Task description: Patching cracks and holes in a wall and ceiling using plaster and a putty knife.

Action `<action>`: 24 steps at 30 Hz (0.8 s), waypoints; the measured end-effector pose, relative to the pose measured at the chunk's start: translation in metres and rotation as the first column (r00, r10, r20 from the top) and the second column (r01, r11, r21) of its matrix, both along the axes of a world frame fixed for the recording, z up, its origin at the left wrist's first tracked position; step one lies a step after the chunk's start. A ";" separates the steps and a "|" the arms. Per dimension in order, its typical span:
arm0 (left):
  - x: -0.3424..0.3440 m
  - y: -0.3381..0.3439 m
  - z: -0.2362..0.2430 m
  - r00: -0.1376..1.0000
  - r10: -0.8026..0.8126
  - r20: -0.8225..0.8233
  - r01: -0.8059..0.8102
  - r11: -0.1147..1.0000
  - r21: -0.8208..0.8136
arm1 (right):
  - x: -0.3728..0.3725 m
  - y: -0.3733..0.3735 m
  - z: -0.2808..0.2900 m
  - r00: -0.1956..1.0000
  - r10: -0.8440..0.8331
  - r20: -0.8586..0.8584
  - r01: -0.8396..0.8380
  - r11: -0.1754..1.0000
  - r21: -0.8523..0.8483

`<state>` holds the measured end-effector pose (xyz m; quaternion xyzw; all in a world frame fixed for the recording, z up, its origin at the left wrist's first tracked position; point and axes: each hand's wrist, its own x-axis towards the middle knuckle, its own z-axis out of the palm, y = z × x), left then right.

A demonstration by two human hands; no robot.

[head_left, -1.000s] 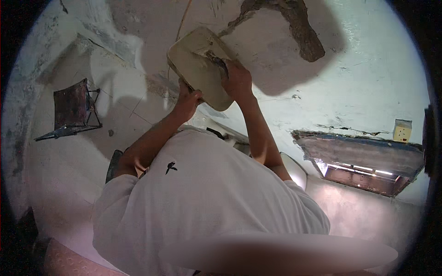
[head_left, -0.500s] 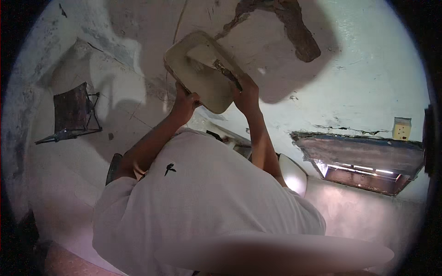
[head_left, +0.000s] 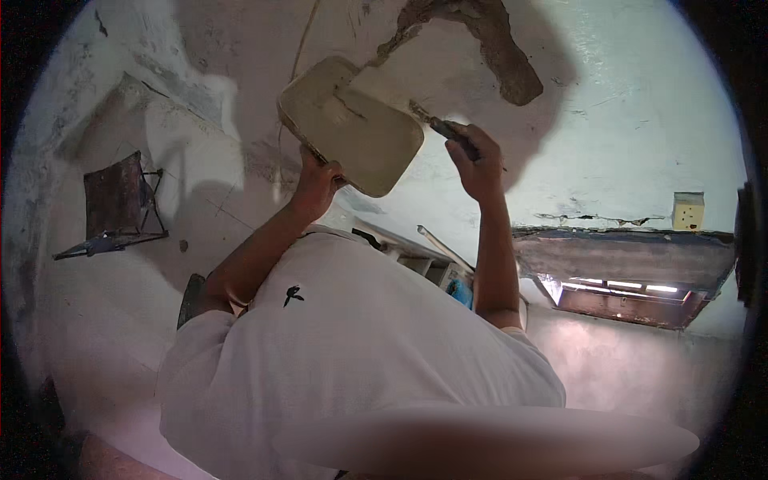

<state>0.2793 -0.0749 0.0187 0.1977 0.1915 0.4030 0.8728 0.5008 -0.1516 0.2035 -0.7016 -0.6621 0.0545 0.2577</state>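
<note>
My left hand (head_left: pixel 316 184) grips a beige board with rounded corners (head_left: pixel 352 144) by its lower-left edge. My right hand (head_left: pixel 478 164) is closed on the dark handle of a putty knife (head_left: pixel 448 132), held just right of the board; its pale blade points up-left, over the board's upper-right part. A smear of material shows on the board. Beyond both, the wall has an irregular, dark gouged channel (head_left: pixel 516 80), arched in shape, with rough edges. Whether the blade touches the board or wall I cannot tell.
A dark metal-framed panel (head_left: pixel 112 196) sits at the left. At the right are a recessed opening (head_left: pixel 624 256), a cracked edge and a cream socket plate (head_left: pixel 688 214). Behind my body are a pale strip (head_left: pixel 440 244), shelving and a blue object (head_left: pixel 458 293).
My right hand with the knife has moved right, away from over the board, and the blade now reaches past the board's edge. The board has shifted slightly left.
</note>
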 end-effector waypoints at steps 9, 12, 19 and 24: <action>0.001 0.004 0.002 0.999 -0.013 -0.045 0.014 1.000 0.024 | 0.019 0.021 0.050 0.918 -0.090 -0.387 0.118 0.992 0.050; -0.002 0.004 0.006 0.998 -0.017 -0.058 0.018 1.000 0.023 | 0.027 0.033 0.058 0.815 -0.066 -0.576 0.114 0.992 0.047; -0.003 0.007 0.010 0.999 -0.020 -0.038 0.022 0.997 0.069 | 0.051 0.057 0.061 0.606 -0.074 -0.792 0.170 0.985 0.038; -0.004 0.007 0.013 0.997 -0.008 -0.082 0.009 1.000 0.012 | 0.053 0.061 0.062 0.556 -0.074 -0.828 0.181 0.983 0.034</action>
